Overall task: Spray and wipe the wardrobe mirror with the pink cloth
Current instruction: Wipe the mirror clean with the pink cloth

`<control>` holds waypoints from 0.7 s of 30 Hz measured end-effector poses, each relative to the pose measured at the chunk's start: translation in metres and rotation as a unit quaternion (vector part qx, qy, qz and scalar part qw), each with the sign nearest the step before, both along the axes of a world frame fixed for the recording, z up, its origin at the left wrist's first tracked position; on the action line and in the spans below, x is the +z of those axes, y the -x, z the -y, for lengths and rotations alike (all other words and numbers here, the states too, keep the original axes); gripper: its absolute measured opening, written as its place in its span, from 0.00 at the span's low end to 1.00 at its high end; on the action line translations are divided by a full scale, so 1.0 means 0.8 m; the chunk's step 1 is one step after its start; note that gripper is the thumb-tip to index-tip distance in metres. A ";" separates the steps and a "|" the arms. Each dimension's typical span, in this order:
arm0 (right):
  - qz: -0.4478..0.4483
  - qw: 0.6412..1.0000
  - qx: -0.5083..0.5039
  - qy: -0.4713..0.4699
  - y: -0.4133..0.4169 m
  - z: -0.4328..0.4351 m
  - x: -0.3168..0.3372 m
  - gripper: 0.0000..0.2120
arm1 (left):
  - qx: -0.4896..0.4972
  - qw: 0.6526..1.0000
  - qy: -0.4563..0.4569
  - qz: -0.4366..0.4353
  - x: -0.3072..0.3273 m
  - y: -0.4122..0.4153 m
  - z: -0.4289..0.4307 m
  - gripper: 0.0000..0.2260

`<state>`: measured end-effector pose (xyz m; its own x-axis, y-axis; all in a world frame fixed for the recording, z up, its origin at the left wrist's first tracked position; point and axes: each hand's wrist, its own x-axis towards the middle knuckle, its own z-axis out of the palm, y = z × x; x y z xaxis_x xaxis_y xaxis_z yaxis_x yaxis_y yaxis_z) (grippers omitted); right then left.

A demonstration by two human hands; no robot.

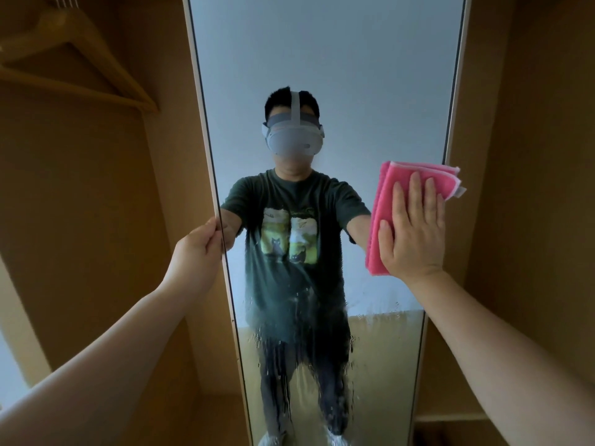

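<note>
Flat right hand [413, 226] presses folded pink cloth [384, 214] on streaky mirror [338, 75]

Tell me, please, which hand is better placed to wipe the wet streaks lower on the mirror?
Right. The right hand presses the pink cloth on the mirror, above the streaks; the left hand only grips the mirror's left edge.

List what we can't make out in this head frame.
Spray bottle: nowhere in the head view.
Pink cloth: lower right part covered by the right hand pressing it flat.
Left hand: fingertips hidden behind the mirror edge it grips.
Mirror top and bottom: cut off by the frame edges.
Hanger: blurred, hook cut by the top edge.
</note>
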<state>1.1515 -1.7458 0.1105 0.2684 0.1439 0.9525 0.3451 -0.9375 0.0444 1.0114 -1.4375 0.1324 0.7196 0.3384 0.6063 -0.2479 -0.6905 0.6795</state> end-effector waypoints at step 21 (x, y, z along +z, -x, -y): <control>0.000 0.998 0.020 0.057 -0.005 0.015 -0.129 0.29 | -0.003 0.994 0.052 -0.091 -0.110 0.018 0.004 0.17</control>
<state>1.1557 -1.7576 0.0071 0.2601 0.2617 0.9295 0.3816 -0.9121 0.1500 0.9971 -1.4410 0.0443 0.8162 0.3883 0.4279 -0.1180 -0.6129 0.7813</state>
